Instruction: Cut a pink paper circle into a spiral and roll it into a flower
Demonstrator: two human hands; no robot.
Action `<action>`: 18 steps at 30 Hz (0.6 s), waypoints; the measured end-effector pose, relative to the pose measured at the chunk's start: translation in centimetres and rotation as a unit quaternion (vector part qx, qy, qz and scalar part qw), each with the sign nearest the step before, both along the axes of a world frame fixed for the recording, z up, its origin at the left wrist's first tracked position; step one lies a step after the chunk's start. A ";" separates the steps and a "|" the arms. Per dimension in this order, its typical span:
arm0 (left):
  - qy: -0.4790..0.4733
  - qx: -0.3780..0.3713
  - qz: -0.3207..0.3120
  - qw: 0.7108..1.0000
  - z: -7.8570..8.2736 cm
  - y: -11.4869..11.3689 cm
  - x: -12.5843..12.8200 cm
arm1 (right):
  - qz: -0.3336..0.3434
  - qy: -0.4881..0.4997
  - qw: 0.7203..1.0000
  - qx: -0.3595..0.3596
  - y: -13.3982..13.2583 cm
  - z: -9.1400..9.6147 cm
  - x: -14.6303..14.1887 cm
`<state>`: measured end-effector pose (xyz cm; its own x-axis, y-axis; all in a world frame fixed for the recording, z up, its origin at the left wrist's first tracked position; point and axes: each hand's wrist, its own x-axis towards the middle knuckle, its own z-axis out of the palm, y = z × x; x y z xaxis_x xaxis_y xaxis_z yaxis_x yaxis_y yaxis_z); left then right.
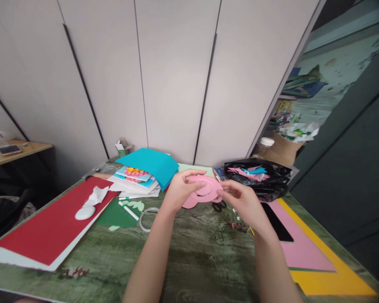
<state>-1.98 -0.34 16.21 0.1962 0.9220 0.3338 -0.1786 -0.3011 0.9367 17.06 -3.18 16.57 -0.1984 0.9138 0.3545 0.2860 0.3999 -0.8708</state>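
A pink paper spiral [212, 194] is held up over the table between my two hands. My left hand [183, 188] grips its left side, with the thumb lying across the front. At the right edge, my right hand [240, 198] pinches the paper between thumb and fingers. Below and left of the spiral, another rounded pink paper piece [190, 203] shows; I cannot tell whether it is joined to it. Black-handled scissors [219, 205] lie on the table just beneath, partly hidden by the paper and my right hand.
Red card [55, 221] with a white oval [85, 213] lies left. Near my left forearm are a tape roll [144, 219], a white marker [129, 211] and green paper [113, 213]. Blue sheets [150, 165] stand behind. A black bag of scraps [273, 179] and pink card [306, 242] are right.
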 end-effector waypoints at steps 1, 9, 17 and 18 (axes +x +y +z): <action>0.006 0.002 0.001 1.000 0.0 0.0 0.0 | -0.011 0.000 1.000 0.006 -0.1 0.1 0.0; 0.086 0.037 -0.003 0.996 0.3 -0.3 0.0 | -0.074 -0.006 0.997 0.037 -0.4 0.6 -0.1; 0.147 0.057 0.014 0.987 0.4 -0.4 0.2 | -0.096 -0.024 0.993 0.066 -0.3 0.5 -0.1; 0.143 0.057 0.011 0.988 0.3 -0.4 0.2 | -0.097 -0.024 0.993 0.069 -0.2 0.5 -0.1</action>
